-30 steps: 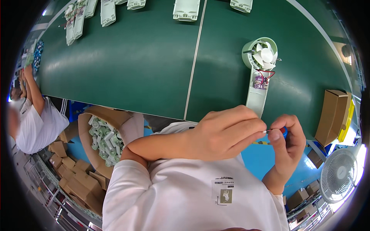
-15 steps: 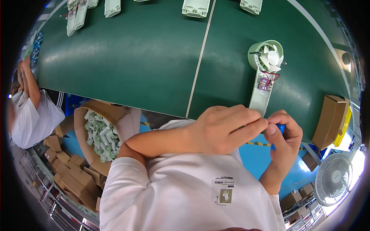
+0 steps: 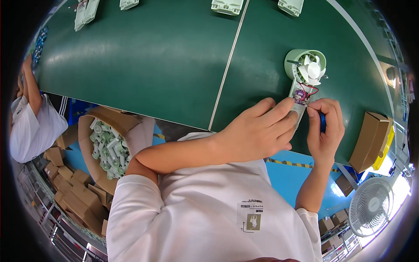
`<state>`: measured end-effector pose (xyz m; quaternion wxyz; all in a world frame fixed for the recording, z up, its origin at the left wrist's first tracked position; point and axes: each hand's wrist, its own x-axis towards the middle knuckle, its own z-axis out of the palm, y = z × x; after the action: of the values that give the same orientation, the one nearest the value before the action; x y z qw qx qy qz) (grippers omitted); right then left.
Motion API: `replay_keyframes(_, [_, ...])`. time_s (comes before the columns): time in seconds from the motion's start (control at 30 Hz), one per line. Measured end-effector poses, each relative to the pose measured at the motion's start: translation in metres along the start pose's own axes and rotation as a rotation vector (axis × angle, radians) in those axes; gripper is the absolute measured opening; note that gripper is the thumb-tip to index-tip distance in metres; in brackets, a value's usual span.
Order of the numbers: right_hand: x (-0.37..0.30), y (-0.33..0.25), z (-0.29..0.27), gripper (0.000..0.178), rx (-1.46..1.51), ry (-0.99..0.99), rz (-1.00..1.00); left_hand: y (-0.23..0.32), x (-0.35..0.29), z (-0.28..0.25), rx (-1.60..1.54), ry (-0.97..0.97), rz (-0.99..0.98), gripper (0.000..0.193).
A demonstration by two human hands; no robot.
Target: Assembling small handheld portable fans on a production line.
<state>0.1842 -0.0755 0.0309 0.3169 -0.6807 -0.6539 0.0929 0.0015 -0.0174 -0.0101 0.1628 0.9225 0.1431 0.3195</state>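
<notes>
A pale green handheld fan (image 3: 294, 65) lies on the green table, its white blades (image 3: 312, 70) facing up. In its opened handle is a small purple circuit board (image 3: 300, 96) with red and dark wires. My left hand (image 3: 262, 131) reaches across from the left, fingers curled against the handle and covering its lower part. Beside the board, my right hand (image 3: 326, 129) has thumb and forefinger pinched together at the handle's edge; what lies between the tips is too small to make out. A blue handle-like thing (image 3: 323, 123) is tucked in my right palm, mostly hidden by the fingers.
Several pale green housings (image 3: 227, 6) line the far edge. On the right stands a cardboard box (image 3: 369, 142), with a white standing fan (image 3: 372, 206) beyond. A large carton (image 3: 131, 124) of pale green parts sits below the table at left, near another person (image 3: 37, 126).
Both hands have moved up along the fan's handle to the circuit board. My hands have separated slightly, and the blue thing stays in my right palm.
</notes>
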Motion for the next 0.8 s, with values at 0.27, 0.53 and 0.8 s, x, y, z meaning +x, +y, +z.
replay_keyframes(0.27, [0.003, 0.001, 0.003, 0.012, -0.064, 0.034, -0.065, 0.003, 0.0, 0.002, -0.019, -0.01, -0.034, 0.035])
replay_keyframes(0.53, [0.004, -0.01, 0.001, 0.009, -0.138, 0.001, -0.022, 0.002, 0.002, 0.001, -0.032, -0.023, -0.03, 0.034])
replay_keyframes(0.8, [0.008, -0.015, -0.004, 0.009, -0.177, -0.059, -0.006, 0.002, 0.001, 0.006, -0.028, 0.009, -0.021, 0.032])
